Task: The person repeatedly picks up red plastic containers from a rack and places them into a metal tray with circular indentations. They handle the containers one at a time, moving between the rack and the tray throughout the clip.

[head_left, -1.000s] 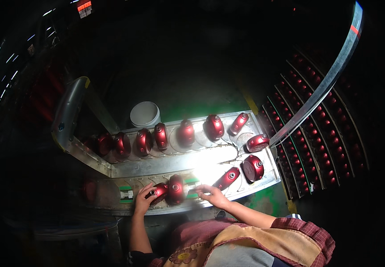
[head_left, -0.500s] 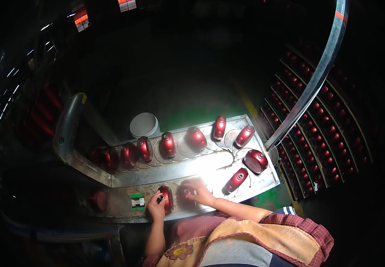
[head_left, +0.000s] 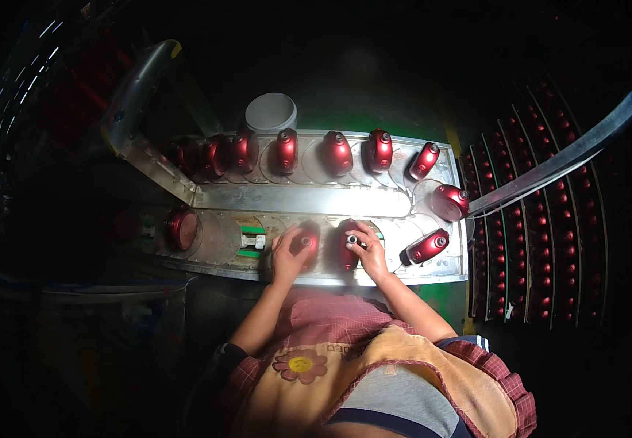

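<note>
Both my hands are over the near lane of an oval metal conveyor (head_left: 301,198). My left hand (head_left: 287,257) has its fingers curled round a glossy red bottle (head_left: 309,243), slightly blurred, just right of a bare holder (head_left: 252,241) with green strips. Another red bottle (head_left: 345,252) stands under my right hand (head_left: 369,253), whose thumb and fingers close round its pale-ringed neck; a bit of green shows behind it. To the right, a tilted red bottle (head_left: 428,247) sits apart from my hand. Farther left on this lane is one more red bottle (head_left: 182,228).
Several red bottles (head_left: 338,153) line the far lane, and one (head_left: 449,202) sits at the right bend. A white bucket (head_left: 271,112) stands behind. Metal posts (head_left: 571,164) rise at both ends. Racks (head_left: 546,219) with rows of red bottles fill the right side.
The view has turned, so the conveyor lies more level. My right hand has moved farther from my left, along with its bottle. My left hand stays at the bottle beside the green-striped holder.
</note>
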The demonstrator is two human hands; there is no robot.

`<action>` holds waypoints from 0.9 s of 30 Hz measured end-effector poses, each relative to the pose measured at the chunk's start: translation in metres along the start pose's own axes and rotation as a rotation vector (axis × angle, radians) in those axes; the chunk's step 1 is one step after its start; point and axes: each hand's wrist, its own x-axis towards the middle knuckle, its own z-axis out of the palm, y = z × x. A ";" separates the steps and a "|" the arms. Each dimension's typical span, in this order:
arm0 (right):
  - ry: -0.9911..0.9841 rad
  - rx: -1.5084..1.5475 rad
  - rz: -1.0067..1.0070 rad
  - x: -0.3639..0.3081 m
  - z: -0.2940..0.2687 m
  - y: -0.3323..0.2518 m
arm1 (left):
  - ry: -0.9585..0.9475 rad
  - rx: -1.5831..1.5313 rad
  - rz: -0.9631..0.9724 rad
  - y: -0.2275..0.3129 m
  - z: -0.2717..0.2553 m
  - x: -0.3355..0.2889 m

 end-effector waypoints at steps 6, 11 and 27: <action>0.056 -0.136 -0.094 -0.013 -0.049 0.006 | -0.117 -0.095 -0.072 0.056 0.002 -0.028; 0.159 -0.063 0.071 -0.034 -0.079 0.021 | -0.255 -0.347 -0.269 0.070 -0.001 -0.060; 0.169 -0.070 0.046 -0.070 0.005 -0.175 | -0.111 -0.801 -0.556 -0.011 -0.105 -0.114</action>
